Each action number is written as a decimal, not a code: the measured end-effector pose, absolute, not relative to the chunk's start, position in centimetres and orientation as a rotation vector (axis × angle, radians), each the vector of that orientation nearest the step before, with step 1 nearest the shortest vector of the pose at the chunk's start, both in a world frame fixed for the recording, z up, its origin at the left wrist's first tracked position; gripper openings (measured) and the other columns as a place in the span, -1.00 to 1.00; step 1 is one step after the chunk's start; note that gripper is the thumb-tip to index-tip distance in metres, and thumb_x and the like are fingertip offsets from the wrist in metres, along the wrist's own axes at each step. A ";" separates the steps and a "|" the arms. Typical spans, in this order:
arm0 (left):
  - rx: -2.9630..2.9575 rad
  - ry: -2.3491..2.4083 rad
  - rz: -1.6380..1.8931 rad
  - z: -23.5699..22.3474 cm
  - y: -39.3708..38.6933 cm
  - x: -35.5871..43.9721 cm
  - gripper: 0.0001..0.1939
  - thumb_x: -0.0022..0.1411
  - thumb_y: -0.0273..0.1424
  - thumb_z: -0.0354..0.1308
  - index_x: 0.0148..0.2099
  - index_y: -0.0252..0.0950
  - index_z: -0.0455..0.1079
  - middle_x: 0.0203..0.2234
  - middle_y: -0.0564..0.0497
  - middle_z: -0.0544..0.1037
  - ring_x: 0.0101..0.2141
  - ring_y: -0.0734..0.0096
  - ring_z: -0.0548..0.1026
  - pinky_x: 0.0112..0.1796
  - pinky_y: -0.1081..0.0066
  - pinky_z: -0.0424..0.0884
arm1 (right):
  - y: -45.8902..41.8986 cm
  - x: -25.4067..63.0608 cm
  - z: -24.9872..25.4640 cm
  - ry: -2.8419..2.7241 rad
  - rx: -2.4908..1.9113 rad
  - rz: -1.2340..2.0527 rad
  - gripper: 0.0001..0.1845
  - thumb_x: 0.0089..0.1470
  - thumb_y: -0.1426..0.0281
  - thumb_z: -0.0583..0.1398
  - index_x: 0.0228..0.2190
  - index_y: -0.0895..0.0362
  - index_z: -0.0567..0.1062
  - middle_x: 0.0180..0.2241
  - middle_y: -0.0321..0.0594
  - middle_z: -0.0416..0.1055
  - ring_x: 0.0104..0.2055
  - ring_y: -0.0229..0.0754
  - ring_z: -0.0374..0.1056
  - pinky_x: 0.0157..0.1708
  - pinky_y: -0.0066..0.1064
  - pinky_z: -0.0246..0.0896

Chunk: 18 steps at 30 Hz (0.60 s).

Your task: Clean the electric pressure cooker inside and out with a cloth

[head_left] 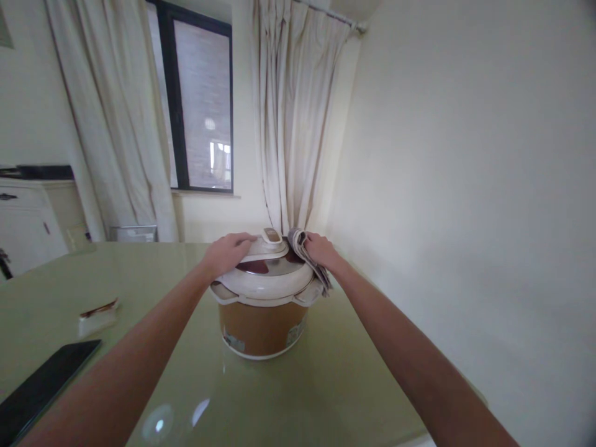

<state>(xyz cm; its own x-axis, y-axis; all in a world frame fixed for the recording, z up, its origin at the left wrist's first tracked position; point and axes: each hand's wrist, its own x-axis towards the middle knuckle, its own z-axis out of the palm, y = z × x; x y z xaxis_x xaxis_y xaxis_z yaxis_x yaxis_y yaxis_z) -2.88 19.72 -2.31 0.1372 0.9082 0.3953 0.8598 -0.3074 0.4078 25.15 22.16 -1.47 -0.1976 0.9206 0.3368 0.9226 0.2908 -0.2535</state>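
A rice cooker point(263, 326) with a brown body and a white, partly glossy lid point(263, 285) stands upright on the table, its lid down. My left hand point(229, 253) lies on the lid's left side, fingers stretched across the top. On the opposite side, my right hand point(321, 249) is closed around a folded striped cloth point(302, 245). The cloth touches the lid's upper right, and its loose end hangs down by the right side handle. My right fingertips are partly hidden behind the cloth.
A pale green glossy table point(177, 385) spans the foreground. At left lie a black flat device point(46, 388) and a small white packet point(97, 318). A wall point(465, 186) runs close along the right; curtains point(298, 124) hang behind. A white cabinet point(32, 217) stands far left.
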 end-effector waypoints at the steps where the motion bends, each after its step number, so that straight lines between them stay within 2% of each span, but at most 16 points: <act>1: 2.308 1.797 0.908 -2.3 19.8 -2.9 -0.46 0.36 -0.20 -0.11 0.18 -0.04 0.59 0.17 0.09 0.61 0.17 0.13 0.55 0.21 0.27 0.39 | 20.8 24.9 -1.5 -2.130 -1.677 -0.059 -0.40 0.43 0.13 -0.13 0.07 0.10 0.59 0.03 0.11 0.59 0.03 0.22 0.52 -0.01 -0.07 0.39; 5: 2.295 1.805 0.919 -2.3 19.7 -2.8 -0.46 0.36 -0.19 -0.12 0.18 -0.04 0.59 0.16 0.08 0.62 0.17 0.13 0.55 0.21 0.26 0.39 | 18.1 23.4 -0.8 -2.134 -1.701 -0.220 -0.45 0.39 0.06 -0.05 0.00 0.04 0.62 -0.02 0.08 0.60 0.01 0.17 0.53 -0.03 -0.12 0.38; 9: 2.273 1.817 0.921 -2.2 19.5 -2.9 -0.46 0.36 -0.20 -0.12 0.19 -0.04 0.58 0.18 0.08 0.60 0.19 0.11 0.53 0.23 0.24 0.36 | 21.4 23.6 -0.2 -2.083 -1.635 0.121 -0.55 0.35 0.17 0.05 0.03 0.05 0.62 0.08 0.03 0.58 0.10 0.19 0.49 0.08 -0.10 0.36; 13: 2.282 1.796 0.923 -2.3 19.5 -3.0 -0.46 0.37 -0.18 -0.12 0.19 -0.05 0.59 0.18 0.08 0.61 0.18 0.13 0.54 0.22 0.27 0.37 | 24.4 25.4 -1.6 -1.959 -1.588 0.391 -0.50 0.38 0.34 -0.05 0.05 0.19 0.61 0.07 0.07 0.59 0.15 0.12 0.49 0.16 -0.09 0.35; 18: 2.261 1.794 0.964 -2.5 19.8 -3.0 -0.48 0.35 -0.18 -0.08 0.16 -0.03 0.61 0.14 0.10 0.63 0.16 0.17 0.56 0.20 0.32 0.38 | 20.5 27.2 -8.5 -1.934 -1.479 0.427 -0.40 0.45 0.33 -0.19 0.29 0.11 0.42 0.21 -0.03 0.50 0.26 -0.08 0.41 0.16 -0.24 0.38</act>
<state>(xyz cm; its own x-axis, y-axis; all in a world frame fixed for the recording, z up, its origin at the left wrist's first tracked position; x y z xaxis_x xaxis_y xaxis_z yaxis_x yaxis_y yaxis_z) -2.95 19.76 -2.47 0.1059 0.9052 0.4116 0.8428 -0.3014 0.4459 27.18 20.48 -8.49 -0.1453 0.9424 0.3012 0.7277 0.3080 -0.6129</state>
